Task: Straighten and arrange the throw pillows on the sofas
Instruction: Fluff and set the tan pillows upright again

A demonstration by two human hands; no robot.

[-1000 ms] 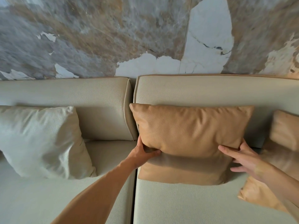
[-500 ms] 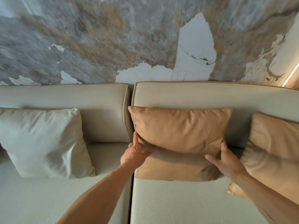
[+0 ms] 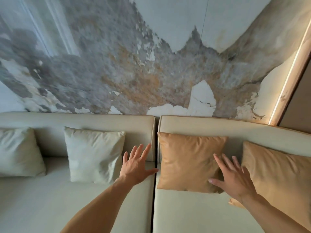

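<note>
A tan leather pillow (image 3: 188,158) leans upright against the right back cushion of the cream sofa (image 3: 218,126). My right hand (image 3: 234,179) is open, fingers spread, over the pillow's lower right corner. My left hand (image 3: 137,163) hovers open with spread fingers just left of the pillow, over the seam between the two seats, holding nothing. A second tan pillow (image 3: 279,174) leans at the right, partly behind my right forearm. Two cream pillows stand on the left seat, one in the middle (image 3: 94,153) and one at the far left (image 3: 18,152).
A marbled grey, white and rust wall panel (image 3: 134,73) rises behind the sofa. A lit strip (image 3: 289,76) runs along its right edge beside a brown panel. Bare seat cushion (image 3: 193,214) lies in front of the pillows.
Both hands have let go of the middle tan pillow and opened, the left moving off it to the left. The view has pulled back and tilted up, showing more wall and another cream pillow.
</note>
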